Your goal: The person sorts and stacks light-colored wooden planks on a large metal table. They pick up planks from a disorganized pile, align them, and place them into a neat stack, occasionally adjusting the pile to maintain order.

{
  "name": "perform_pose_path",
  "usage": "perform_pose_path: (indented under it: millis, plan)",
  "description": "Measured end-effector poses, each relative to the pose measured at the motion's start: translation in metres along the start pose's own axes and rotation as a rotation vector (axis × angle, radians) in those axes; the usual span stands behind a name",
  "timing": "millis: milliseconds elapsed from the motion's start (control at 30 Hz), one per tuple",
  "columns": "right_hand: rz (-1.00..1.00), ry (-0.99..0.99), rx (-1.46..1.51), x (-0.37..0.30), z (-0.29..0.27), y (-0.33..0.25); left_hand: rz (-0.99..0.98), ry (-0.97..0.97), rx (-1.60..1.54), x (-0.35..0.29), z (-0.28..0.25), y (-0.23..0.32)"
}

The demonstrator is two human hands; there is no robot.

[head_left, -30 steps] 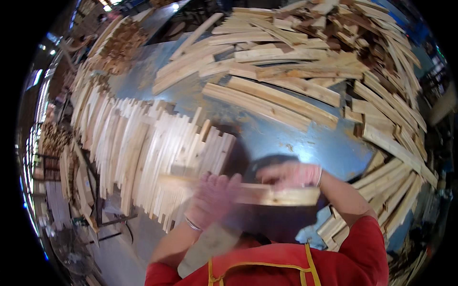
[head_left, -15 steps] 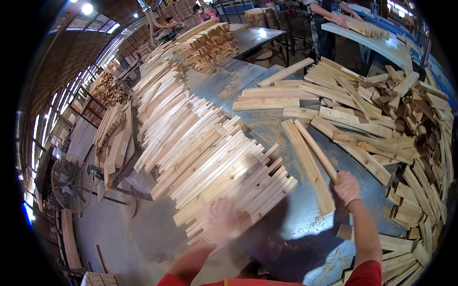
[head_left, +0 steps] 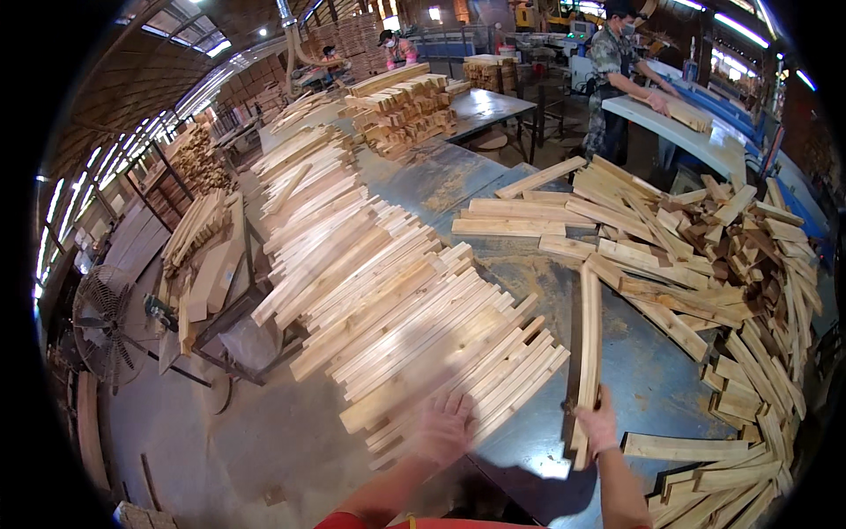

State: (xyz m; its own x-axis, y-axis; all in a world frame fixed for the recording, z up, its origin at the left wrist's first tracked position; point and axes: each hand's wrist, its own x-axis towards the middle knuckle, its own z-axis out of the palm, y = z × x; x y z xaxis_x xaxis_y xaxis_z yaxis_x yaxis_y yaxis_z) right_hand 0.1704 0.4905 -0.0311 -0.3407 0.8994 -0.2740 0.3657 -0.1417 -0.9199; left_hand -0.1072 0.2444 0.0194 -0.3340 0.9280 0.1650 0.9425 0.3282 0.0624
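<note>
A long row of pale wooden slats [head_left: 405, 309] lies side by side across the metal table. My left hand [head_left: 448, 430], in what looks like a thin whitish glove, rests on the near ends of this row with its fingers stretched out. To the right, my right hand [head_left: 599, 425] is closed around the near part of a pair of wooden slats [head_left: 590, 344]. The two lie against each other and point away from me, their far ends near the loose pile. My right thumb and part of the grip are hidden.
Loose boards and offcuts [head_left: 705, 291] are heaped along the right side. A stacked block of slats [head_left: 405, 110] stands at the far end. On the left are a floor fan [head_left: 106, 326] and a rack of boards [head_left: 211, 264]. A co-worker [head_left: 617, 79] handles wood at a white table.
My right hand has swung leftward and brought its slat against the one that lay beside it. The left hand has shifted slightly right along the row. My view has tilted up.
</note>
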Motion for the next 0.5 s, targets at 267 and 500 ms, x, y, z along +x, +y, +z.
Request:
perform_pose_path:
  millis: [267, 500]
  plan:
    - [0.116, -0.332, 0.07, -0.206, 0.12, -0.009, 0.165, -0.427, -0.32, 0.02, -0.03, 0.064]
    - [-0.358, -0.548, -0.479, -0.106, -0.008, 0.017, 0.343, -0.197, -0.076, -0.001, 0.027, 0.063]
